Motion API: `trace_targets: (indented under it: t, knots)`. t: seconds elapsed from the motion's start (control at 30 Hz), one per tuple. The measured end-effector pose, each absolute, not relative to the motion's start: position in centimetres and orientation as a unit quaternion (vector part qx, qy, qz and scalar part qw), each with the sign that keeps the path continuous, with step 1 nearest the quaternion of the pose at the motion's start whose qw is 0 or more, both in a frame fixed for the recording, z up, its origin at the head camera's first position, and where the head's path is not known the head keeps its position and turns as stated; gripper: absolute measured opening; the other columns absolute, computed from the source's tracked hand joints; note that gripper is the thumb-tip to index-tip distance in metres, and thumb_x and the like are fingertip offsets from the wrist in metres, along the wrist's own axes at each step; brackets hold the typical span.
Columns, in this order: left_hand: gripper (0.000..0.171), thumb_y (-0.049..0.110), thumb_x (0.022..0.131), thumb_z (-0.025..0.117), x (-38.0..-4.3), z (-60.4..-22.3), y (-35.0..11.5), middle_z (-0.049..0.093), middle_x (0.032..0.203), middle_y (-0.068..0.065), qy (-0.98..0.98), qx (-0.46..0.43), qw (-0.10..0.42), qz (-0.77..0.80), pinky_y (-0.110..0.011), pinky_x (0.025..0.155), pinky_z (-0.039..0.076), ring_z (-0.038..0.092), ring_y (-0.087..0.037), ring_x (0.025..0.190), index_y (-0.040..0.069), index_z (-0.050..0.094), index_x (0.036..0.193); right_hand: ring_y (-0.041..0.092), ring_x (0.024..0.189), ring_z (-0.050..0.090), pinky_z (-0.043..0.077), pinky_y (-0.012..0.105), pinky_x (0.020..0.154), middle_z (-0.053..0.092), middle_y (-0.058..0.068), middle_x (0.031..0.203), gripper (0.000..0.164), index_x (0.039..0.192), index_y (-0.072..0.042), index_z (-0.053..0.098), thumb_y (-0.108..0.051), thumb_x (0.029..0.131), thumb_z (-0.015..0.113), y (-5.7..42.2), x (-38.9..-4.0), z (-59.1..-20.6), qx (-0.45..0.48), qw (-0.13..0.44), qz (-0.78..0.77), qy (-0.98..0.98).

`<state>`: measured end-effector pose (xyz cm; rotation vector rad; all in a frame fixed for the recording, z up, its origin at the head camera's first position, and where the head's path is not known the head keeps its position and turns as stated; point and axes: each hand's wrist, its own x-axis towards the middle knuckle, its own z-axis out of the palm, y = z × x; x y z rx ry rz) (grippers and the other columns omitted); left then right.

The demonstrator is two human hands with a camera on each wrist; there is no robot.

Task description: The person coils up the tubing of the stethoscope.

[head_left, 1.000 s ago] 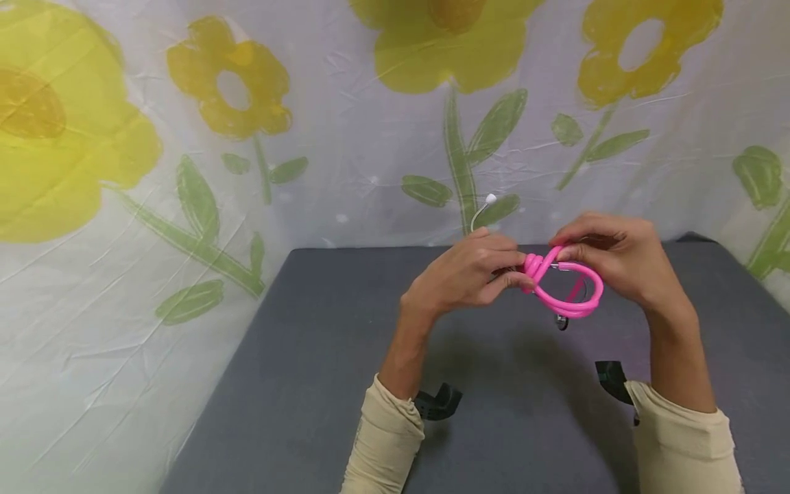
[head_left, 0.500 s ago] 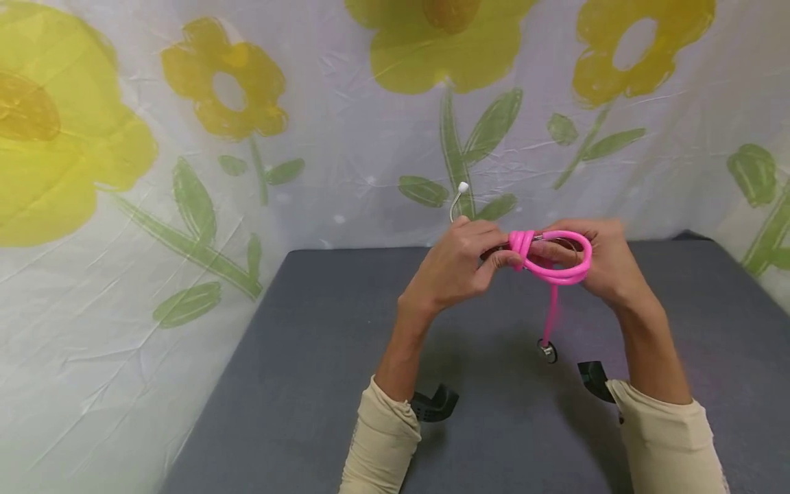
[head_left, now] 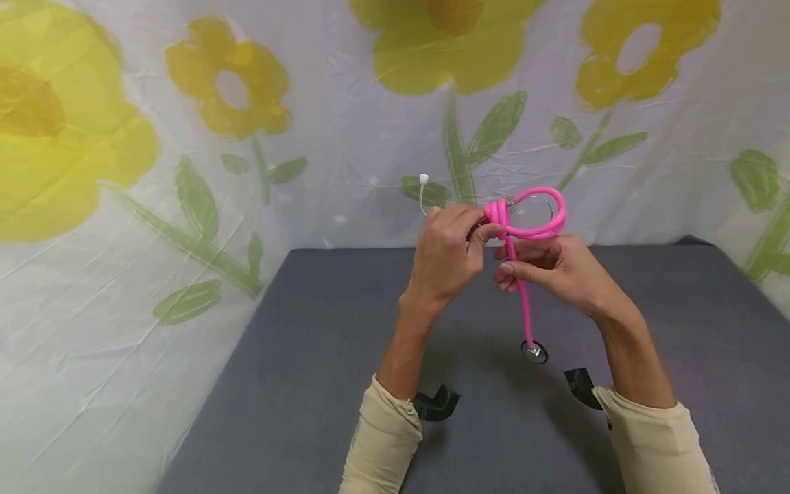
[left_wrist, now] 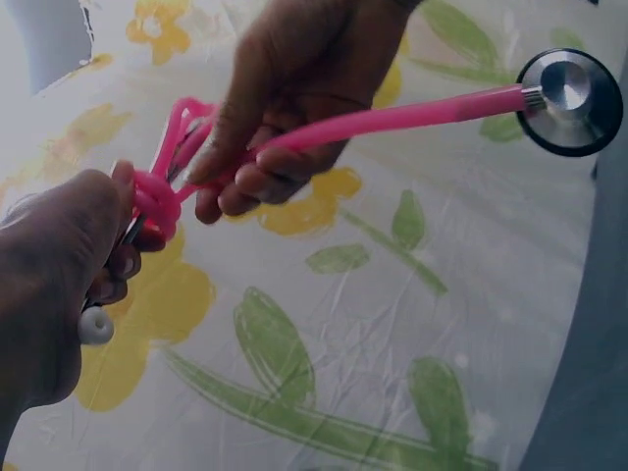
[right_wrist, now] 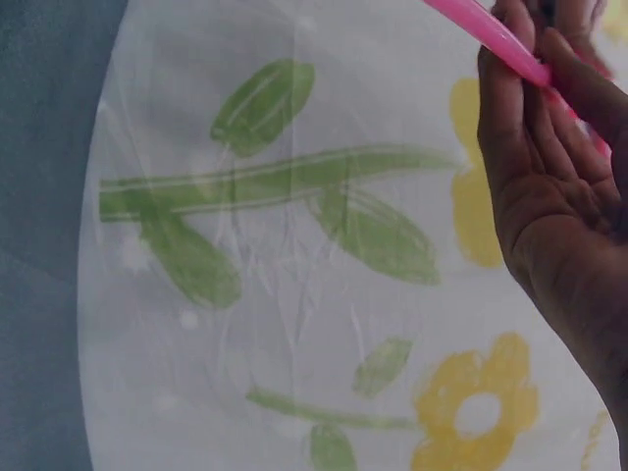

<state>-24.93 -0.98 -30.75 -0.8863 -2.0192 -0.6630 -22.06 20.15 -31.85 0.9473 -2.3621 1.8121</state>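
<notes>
A stethoscope with pink tubing (head_left: 543, 232) is held up above the table, its tube wound in several turns around itself with a loop at the right. My left hand (head_left: 446, 250) grips the wound part and the metal ear tubes, which its fingers mostly hide. One white ear tip (head_left: 424, 178) sticks up beyond that hand. Just below the loop, my right hand (head_left: 564, 271) pinches the hanging tail of tube between thumb and fingers. From the tail's lower end dangles the round metal chest piece (head_left: 534, 352), large in the left wrist view as a silver disc (left_wrist: 569, 103) with a black rim.
A grey table (head_left: 333, 357) lies under both hands. Behind it hangs a pale sheet (head_left: 345, 151) printed with yellow flowers and green leaves. Black wrist mounts (head_left: 437, 403) show at both beige sleeves (head_left: 385, 439).
The right hand has moved from the loop down and left to the hanging tube. The chest piece now hangs lower and further left. The left hand has turned upward, raising the loop.
</notes>
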Motion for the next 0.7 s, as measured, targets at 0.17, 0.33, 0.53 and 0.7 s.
trace_targets:
  t: [0.17, 0.33, 0.53, 0.7]
  knots:
    - [0.024, 0.033, 0.099, 0.07, -25.5, -31.1, -1.1, 0.073, 0.081, -0.001, -0.817, -0.311, 0.422, -0.239, -0.032, 0.076, 0.045, 0.067, -0.017, 0.081, 0.01, 0.075, 0.093, 0.012, 0.079, 0.079, 0.063, 0.026, 0.077, 0.08, 0.013, 0.094, 0.024, 0.119, 0.005, 0.069, -0.005, 0.098, 0.071, 19.8, -20.8, -30.8, 0.279, 0.014, 0.477, -0.833]
    - [0.03, 0.038, 0.102, 0.066, -25.7, -31.3, -1.1, 0.07, 0.076, -0.002, -0.829, -0.268, 0.458, -0.175, -0.031, 0.074, 0.046, 0.067, -0.018, 0.079, 0.011, 0.075, 0.09, 0.006, 0.07, 0.073, 0.06, 0.025, 0.068, 0.079, 0.004, 0.086, 0.021, 0.113, 0.002, 0.068, -0.005, 0.095, 0.075, 19.2, -19.8, -30.1, 0.301, 0.028, 0.394, -0.868]
    - [0.036, 0.042, 0.101, 0.065, -25.9, -31.8, -0.7, 0.063, 0.07, -0.001, -0.834, -0.256, 0.478, -0.096, -0.03, 0.068, 0.043, 0.063, -0.017, 0.07, 0.013, 0.074, 0.082, -0.001, 0.061, 0.058, 0.049, 0.021, 0.06, 0.067, -0.008, 0.072, 0.008, 0.098, -0.006, 0.065, -0.005, 0.096, 0.073, 18.2, -18.3, -29.2, 0.311, 0.082, 0.277, -0.906]
    - [0.028, 0.038, 0.1, 0.069, -25.7, -31.9, -0.5, 0.068, 0.073, 0.001, -0.858, -0.296, 0.416, -0.049, -0.029, 0.072, 0.048, 0.068, -0.015, 0.074, 0.016, 0.078, 0.085, 0.007, 0.056, 0.04, 0.034, 0.024, 0.053, 0.055, -0.002, 0.065, 0.006, 0.096, -0.007, 0.069, -0.001, 0.095, 0.071, 18.3, -17.4, -29.1, 0.272, 0.215, 0.164, -0.924]
